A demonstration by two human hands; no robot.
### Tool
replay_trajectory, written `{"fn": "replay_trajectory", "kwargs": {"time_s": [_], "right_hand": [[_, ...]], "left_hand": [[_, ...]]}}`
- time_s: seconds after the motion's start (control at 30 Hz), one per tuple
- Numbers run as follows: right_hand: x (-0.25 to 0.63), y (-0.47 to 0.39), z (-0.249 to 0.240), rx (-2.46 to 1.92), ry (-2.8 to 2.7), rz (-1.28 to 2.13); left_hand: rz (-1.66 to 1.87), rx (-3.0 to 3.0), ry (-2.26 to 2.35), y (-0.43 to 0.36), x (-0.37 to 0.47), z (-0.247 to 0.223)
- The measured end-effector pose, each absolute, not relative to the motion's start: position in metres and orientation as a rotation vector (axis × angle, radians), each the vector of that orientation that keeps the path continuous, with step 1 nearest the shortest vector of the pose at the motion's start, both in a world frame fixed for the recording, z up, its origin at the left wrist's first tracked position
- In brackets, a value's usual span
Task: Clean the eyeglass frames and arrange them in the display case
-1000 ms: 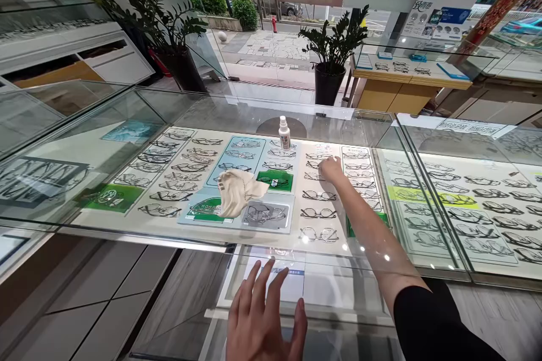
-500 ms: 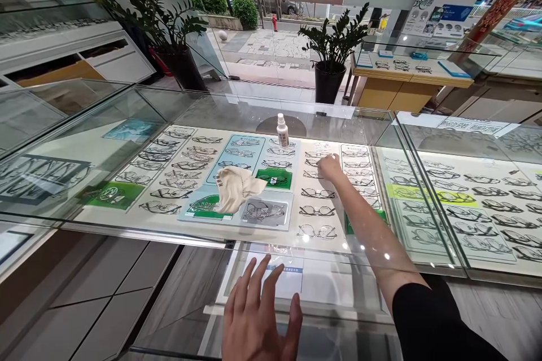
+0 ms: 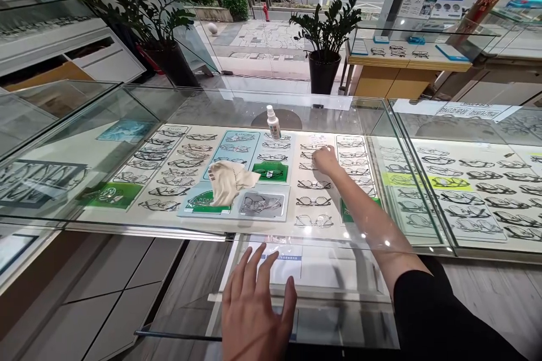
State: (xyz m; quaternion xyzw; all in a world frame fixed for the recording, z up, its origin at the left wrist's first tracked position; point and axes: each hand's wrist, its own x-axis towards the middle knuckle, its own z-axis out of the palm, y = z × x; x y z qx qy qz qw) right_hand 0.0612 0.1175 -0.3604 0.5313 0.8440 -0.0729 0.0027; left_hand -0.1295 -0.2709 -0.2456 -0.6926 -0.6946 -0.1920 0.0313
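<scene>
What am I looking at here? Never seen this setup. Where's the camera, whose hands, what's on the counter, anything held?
No robot: these are a person's own bare hands. One camera, worn on the head, looks forward and down, so every picture shares that viewpoint. The glass display case shows rows of eyeglasses through its glass. A white bottle and a crumpled beige cloth appear to rest on the glass top. The right hand reaches out over one column of eyeglasses; its fingertips are hidden, so I can't tell whether it holds anything. The left hand, nearer the camera, has its fingers spread and shows nothing in its grasp.
</scene>
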Motion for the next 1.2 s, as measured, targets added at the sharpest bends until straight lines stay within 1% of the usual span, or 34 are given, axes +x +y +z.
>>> {"fn": "replay_trajectory", "kwargs": {"time_s": [0.17,0.4,0.93,1.2], "right_hand": [[0.060,0.103,-0.361,1.643,2.664,-0.214],[0.061,0.103,-0.369,1.714,2.586,-0.177],[0.060,0.096,-0.373,1.624,2.614,-0.181],[0.059,0.097,-0.371,1.732,2.648,-0.116]], "left_hand": [[-0.651,-2.102,-2.207,-0.269,-0.124,-0.240],[-0.734,-2.104,-2.154,-0.269,-0.125,-0.242],[-0.729,-2.075,-2.176,-0.271,-0.123,-0.244],[-0.724,-2.085,-2.168,-0.271,-0.123,-0.244]]}}
